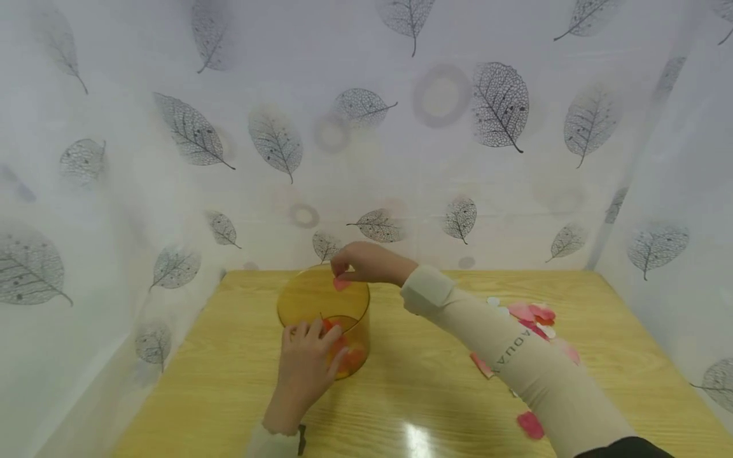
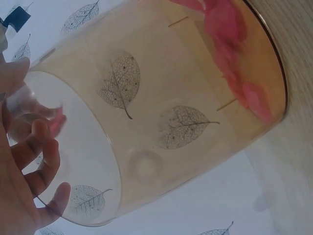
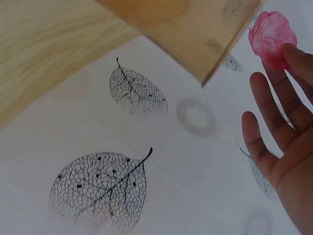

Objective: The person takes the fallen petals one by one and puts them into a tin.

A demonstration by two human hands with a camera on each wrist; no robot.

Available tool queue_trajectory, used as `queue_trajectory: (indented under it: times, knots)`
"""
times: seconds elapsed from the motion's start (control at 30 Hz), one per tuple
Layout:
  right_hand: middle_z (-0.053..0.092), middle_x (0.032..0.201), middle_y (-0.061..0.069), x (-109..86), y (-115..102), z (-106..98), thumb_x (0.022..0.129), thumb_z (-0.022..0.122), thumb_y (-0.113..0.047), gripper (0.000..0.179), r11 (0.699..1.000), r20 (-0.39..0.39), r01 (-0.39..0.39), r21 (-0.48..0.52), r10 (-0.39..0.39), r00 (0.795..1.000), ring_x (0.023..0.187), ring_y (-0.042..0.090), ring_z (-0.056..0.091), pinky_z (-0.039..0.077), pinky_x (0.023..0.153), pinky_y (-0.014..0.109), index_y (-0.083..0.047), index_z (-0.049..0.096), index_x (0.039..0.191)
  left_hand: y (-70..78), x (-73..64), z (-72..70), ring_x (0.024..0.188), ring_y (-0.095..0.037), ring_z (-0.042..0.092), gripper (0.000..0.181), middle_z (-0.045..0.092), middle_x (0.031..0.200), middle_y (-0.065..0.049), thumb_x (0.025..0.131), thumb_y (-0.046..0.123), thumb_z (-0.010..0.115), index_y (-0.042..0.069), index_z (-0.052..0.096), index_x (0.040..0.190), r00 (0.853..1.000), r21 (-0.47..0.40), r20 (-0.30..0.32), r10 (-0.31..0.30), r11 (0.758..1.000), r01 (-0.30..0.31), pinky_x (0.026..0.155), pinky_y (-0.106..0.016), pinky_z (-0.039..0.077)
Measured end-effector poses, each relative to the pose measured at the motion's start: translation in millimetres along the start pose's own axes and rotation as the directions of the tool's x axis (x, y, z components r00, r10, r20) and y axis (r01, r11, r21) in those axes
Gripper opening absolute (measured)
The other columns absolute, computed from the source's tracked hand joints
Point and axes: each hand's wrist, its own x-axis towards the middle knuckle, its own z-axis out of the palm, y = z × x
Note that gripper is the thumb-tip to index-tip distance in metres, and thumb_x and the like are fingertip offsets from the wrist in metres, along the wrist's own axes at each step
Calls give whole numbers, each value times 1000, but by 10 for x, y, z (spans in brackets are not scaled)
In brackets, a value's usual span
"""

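Observation:
An amber see-through glass vase stands on the table with red and pink petals lying at its bottom. My left hand holds the near side of its rim, fingers bent over the edge and thumb against the outside wall. Above the far right part of the mouth is my right hand, pinching one pink petal between thumb and fingers. In the right wrist view its other fingers stay spread apart below the petal.
Loose pink, red and white petals are scattered on the wooden table at the right, partly behind my right sleeve. One dark pink petal lies nearer me. Leaf-printed sheets enclose the table's back and sides.

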Motion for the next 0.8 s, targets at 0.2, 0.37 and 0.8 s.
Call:
queue_trajectory:
  times: [0.2,0.37,0.8]
  knots:
    - [64,77,-5,217,-51,296,87,65,-22,10,993,82,9,-115,1,997,72,9,56,46,69,21,-16,65,79,-3,2,-8,81,-24,52,33,57,87,-2,76,44,72,24,58,97,1000,-14,-9,4,1000,-4,79,-47,41]
    - [64,73,-7,257,-58,422,80,67,-17,6,960,124,-19,-279,56,991,73,11,52,42,71,25,-17,66,74,2,6,-10,81,-25,53,34,59,88,-3,76,44,72,24,59,99,1000,-8,10,-4,1000,4,79,-46,42]
    - [69,82,-4,128,-81,404,84,68,-17,4,940,103,18,-341,18,995,82,15,57,44,75,29,-17,69,80,2,-3,-6,82,-25,53,33,57,88,-3,76,46,71,25,58,97,1000,4,8,-3,1000,3,80,-47,42]
